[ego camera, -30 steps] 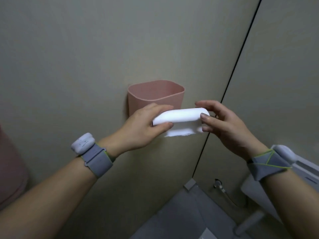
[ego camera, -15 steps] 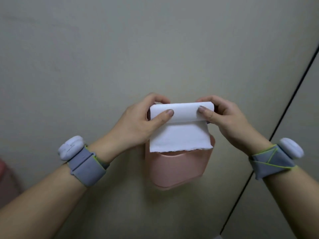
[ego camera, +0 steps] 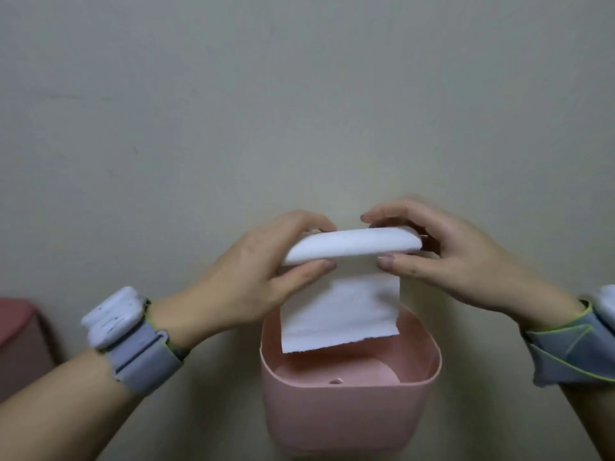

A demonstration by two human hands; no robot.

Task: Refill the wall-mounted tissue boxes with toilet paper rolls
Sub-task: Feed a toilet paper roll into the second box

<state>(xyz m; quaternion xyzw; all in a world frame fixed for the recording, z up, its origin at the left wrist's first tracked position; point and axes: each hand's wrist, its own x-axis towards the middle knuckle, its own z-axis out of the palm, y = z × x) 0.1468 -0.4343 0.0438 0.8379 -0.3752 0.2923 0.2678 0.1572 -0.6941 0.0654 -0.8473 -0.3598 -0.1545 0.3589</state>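
A flattened white toilet paper roll [ego camera: 352, 247] is held level against the beige wall, just above a pink wall-mounted box [ego camera: 346, 414]. My left hand [ego camera: 263, 281] grips its left end and my right hand [ego camera: 442, 261] grips its right end. A loose sheet [ego camera: 339, 317] hangs from the roll down into the open top of the box. The box's inside shows a pink floor with a small hole near the front and nothing else in it.
A second pink container [ego camera: 16, 341] shows at the left edge against the same wall. Both wrists wear grey bands with white devices. The beige wall [ego camera: 299, 111] fills everything else.
The roll has been lifted from beside the box to above its open top, and the loose sheet has unrolled and hangs longer. The view has shifted so the box sits lower and its inside shows.
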